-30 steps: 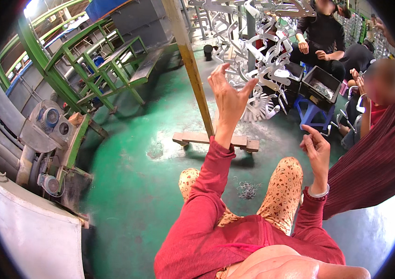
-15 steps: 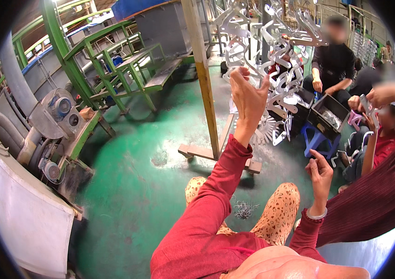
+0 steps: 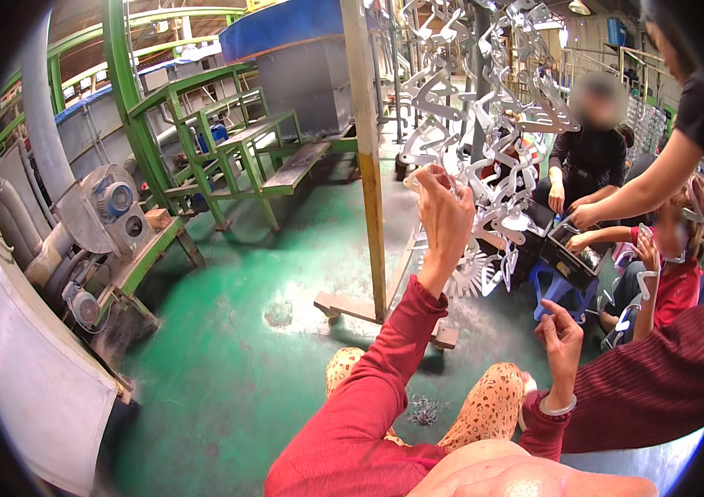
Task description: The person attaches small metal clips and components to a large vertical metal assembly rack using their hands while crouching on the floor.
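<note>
The left hand (image 3: 446, 225) curls its fingers toward the thumb; whether it pinches anything cannot be told. Just beyond and rightward hang silver metal brackets (image 3: 517, 178), their cluster upright. The right hand (image 3: 563, 344), half-curled, its grip unclear, sits lower, farther off.

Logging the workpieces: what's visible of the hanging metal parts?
The hanging metal parts look like pale silver-grey metal, bent into hooked and angled shapes, some with openings. Many hang in a dense, overlapping cluster on both sides of a grey upright pole, upper middle of the view, at varied angles. The left hand is raised in front of their lower left side; contact can't be told.
</note>
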A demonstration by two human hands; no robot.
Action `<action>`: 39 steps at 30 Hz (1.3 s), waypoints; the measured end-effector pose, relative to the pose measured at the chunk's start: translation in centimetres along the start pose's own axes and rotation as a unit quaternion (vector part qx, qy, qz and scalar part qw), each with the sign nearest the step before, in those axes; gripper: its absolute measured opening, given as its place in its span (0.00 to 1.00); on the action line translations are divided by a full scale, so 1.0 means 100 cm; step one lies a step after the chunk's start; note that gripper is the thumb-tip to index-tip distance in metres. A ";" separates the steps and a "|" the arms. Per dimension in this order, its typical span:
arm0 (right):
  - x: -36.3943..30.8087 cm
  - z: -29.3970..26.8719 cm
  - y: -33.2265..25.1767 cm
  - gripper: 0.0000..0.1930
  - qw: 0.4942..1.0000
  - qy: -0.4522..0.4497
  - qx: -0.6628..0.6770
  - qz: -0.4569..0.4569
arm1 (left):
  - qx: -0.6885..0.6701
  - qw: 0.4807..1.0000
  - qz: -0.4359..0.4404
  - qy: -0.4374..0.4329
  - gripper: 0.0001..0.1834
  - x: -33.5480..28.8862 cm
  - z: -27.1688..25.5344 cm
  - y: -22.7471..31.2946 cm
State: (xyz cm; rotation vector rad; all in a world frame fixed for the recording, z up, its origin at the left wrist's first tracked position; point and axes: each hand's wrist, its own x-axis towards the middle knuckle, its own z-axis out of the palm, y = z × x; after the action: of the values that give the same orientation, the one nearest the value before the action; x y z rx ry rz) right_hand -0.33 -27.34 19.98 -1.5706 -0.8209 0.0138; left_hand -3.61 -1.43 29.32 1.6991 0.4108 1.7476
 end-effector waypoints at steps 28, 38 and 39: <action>0.065 0.100 -0.006 0.13 0.991 -0.024 -0.083 -0.100 | -0.325 0.900 -0.182 -0.228 0.21 0.037 -0.046 -0.035; 0.082 0.117 0.036 0.20 0.970 -0.197 -0.105 -0.092 | -0.291 0.887 -0.244 -0.263 0.19 0.044 -0.041 -0.030; 0.081 0.122 0.036 0.21 0.971 -0.191 -0.109 -0.095 | -0.297 0.885 -0.243 -0.264 0.19 0.046 -0.044 -0.031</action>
State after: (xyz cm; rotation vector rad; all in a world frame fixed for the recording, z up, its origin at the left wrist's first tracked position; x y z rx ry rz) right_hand 1.80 -12.58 18.06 -1.7159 -1.3098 0.0915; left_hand -6.92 4.77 30.39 1.3770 0.0267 0.8635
